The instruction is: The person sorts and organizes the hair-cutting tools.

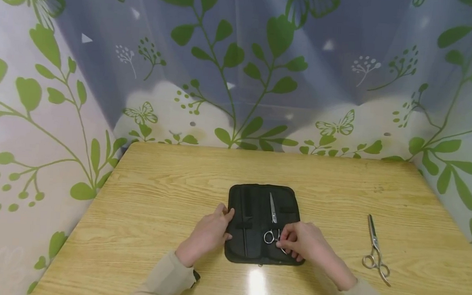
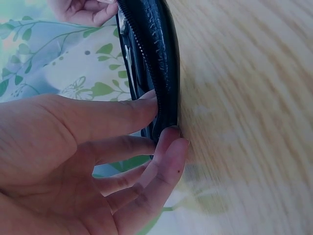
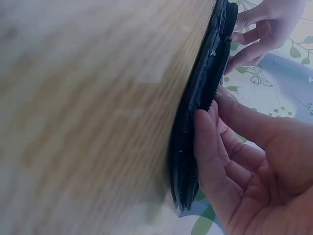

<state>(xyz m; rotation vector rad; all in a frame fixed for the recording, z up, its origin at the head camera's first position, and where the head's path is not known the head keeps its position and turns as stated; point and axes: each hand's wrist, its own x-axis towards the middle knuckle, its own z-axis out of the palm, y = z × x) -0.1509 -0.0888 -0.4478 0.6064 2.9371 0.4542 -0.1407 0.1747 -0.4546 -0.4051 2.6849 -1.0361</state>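
Item: black zippered tool case [image 1: 261,223], lying open and flat at the middle of the wooden table [image 1: 154,192], near the front edge.

Contents showing: one pair of scissors [image 1: 272,221] lying inside the case, blades pointing away from the person, finger rings toward them; a long dark item, probably a comb [image 1: 246,221], sitting in the left half, too dark to name with certainty.

Left hand [image 1: 208,233]: resting at the case's left edge, fingers extended and touching the zipper rim, steadying it; the grip is relaxed and apart, clamped on nothing. The left wrist view is showing the fingertips [image 2: 168,139] against the zippered edge.

Right hand [image 1: 301,241]: working at the scissors' rings, fingers curled and appearing to pinch the ring end, so the grip is closing on the scissors. The right wrist view is showing only fingers lying against the case's edge [image 3: 195,122].

Outside the case: a second pair of scissors [image 1: 375,251] lying on the table, well apart to the right.

Progress, as a judgement: one pair is seated or nearly seated; the second pair is waiting untouched, and the case is not yet closed or zipped.
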